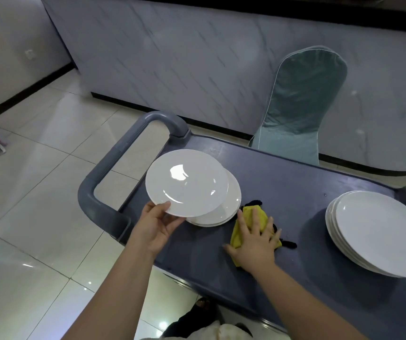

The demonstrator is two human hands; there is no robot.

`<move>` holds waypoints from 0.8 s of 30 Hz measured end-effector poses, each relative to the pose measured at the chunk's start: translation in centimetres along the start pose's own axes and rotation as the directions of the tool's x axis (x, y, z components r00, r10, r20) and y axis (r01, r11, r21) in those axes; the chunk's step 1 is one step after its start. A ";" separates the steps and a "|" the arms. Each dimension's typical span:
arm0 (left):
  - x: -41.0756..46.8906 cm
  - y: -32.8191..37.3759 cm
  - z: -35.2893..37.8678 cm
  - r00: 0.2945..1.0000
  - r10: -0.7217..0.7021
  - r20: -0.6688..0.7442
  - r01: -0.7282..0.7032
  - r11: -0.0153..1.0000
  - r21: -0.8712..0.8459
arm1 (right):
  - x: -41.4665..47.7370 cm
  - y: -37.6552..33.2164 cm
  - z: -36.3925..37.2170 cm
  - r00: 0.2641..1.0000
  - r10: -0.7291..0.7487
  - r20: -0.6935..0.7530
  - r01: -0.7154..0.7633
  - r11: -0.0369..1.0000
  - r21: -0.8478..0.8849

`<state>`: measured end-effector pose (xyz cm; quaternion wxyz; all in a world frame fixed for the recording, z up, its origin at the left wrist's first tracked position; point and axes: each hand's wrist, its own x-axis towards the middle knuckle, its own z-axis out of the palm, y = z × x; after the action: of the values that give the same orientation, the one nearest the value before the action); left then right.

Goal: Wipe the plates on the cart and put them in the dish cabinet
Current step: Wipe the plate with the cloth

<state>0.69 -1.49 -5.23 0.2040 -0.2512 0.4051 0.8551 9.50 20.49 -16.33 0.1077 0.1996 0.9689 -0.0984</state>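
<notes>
Nearest: right hand (256,244) spread flat with straight fingers, pressing on a crumpled yellow cloth with black edging (235,238) and gripping nothing. Probably laid there to gather the cloth for wiping. Cloth on the dark grey plastic cart surface (283,182), under the palm and poking out past the fingertips.

Just left of that: left hand (156,224) closed on the near rim of a round white glazed plate (187,182), thumb on top, fingers underneath. Held by the rim, likely to leave the face free for the cloth. Tilted slightly and overlapping a low stack of similar white plates (224,213), just beyond the left hand and just beside the right fingertips. Resting on that stack or clear of it: hard to tell.

Well to the right of the right hand: a second stack of larger white plates (378,231), perhaps a separate pile. Wiped or not: impossible to say.

As a shallow rimmed tray, the cart surface carrying only the two stacks and the cloth.

Beyond the left hand: curved grey cart handle (117,150). Farther, beyond the right hand: teal fabric-covered chair (302,106) before a grey marble-patterned counter front (172,57). No dish cabinet in view.
</notes>
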 end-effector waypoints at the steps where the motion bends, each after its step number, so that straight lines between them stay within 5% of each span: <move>1: 0.1 -0.1 0.1 1.000 0.003 0.012 -0.003 1.000 0.000 | -0.1 -0.2 0.4 0.999 0.039 -0.009 -0.039 0.999 0.005; 6: 0.7 -0.5 0.5 0.999 -0.008 0.039 0.007 0.999 0.036 | 0.0 -0.8 0.6 0.979 0.204 -0.031 -0.199 0.973 0.120; 12: 1.8 -1.0 1.8 0.992 -0.067 0.106 0.050 0.986 0.157 | -0.2 1.2 -0.3 0.963 0.152 -0.222 -0.078 0.948 0.309; 16: 2.6 -1.8 2.8 0.979 -0.065 0.195 -0.001 0.947 0.322 | -0.4 2.8 -3.5 0.877 0.354 -0.325 -0.004 0.682 0.731; 18: 2.7 -2.6 3.7 0.967 -0.088 0.241 -0.012 0.923 0.384 | -1.1 3.9 -5.6 0.833 0.376 -0.405 0.128 0.582 0.803; 24: 0.9 -5.9 8.0 0.856 -0.288 0.429 0.033 0.860 0.510 | -1.1 0.9 -11.6 0.823 0.011 -0.568 0.305 0.835 0.458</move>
<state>1.06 8.46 -4.88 0.4293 -0.0003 0.5177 0.7401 8.89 23.66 -5.09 -0.2422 0.1624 0.9053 -0.3088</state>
